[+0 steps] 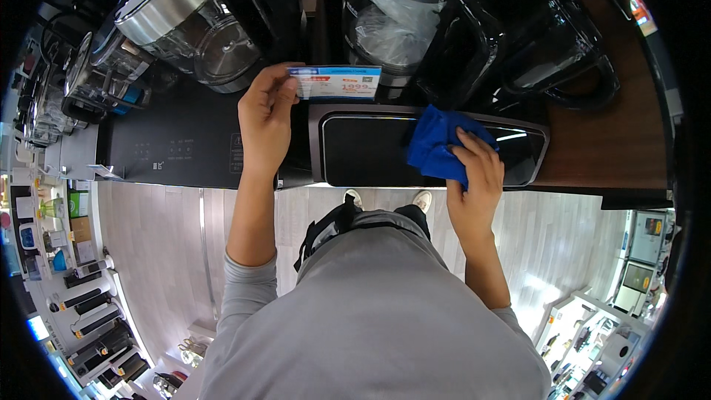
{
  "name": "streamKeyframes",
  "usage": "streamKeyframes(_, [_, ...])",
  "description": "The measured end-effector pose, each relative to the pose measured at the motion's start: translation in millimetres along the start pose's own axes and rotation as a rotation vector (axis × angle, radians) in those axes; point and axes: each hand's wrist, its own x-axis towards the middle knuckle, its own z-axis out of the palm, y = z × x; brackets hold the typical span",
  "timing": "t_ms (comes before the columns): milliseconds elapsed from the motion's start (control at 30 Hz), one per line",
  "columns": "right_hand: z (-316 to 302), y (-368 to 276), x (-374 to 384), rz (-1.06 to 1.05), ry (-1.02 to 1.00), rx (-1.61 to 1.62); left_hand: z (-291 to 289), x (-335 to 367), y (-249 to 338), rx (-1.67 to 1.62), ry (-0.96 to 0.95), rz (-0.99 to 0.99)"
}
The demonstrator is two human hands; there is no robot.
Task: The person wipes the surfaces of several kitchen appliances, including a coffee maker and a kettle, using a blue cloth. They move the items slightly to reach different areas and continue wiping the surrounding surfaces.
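Note:
Pinched between the thumb and fingers of my left hand is a price tag card, white with a blue top edge. It is raised over the far edge of a glossy black panel with a grey frame. My right hand presses a bunched blue cloth onto the right part of that panel. Just beyond the card stands a clear glass jug with crumpled clear plastic inside and a black handle.
A glass kettle with a steel collar stands at the far left, and more glass jugs line up beyond it. A black pitcher is at the right on the brown wooden counter. Stocked shelves stand behind me on the left.

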Motion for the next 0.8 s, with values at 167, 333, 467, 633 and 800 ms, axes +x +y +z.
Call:
streamKeyframes(167, [-6,23,-15,0.082,0.109,0.001,2,-2,5,0.201,-0.112,-0.021])
streamKeyframes(333, [-15,42,-22,0.153,0.217,-0.036,3,-3,3,0.261,-0.117,0.019])
streamKeyframes(467, [-21,47,-16,0.181,0.315,0.016,0,-7,2,0.228,-0.097,0.021])
streamKeyframes(633, [-6,19,5,0.14,0.115,-0.006,-2,-9,-1,0.125,-0.053,0.04])
streamKeyframes(800, [5,23,21,0.138,0.05,-0.042,-3,-7,-5,0.148,-0.036,0.094])
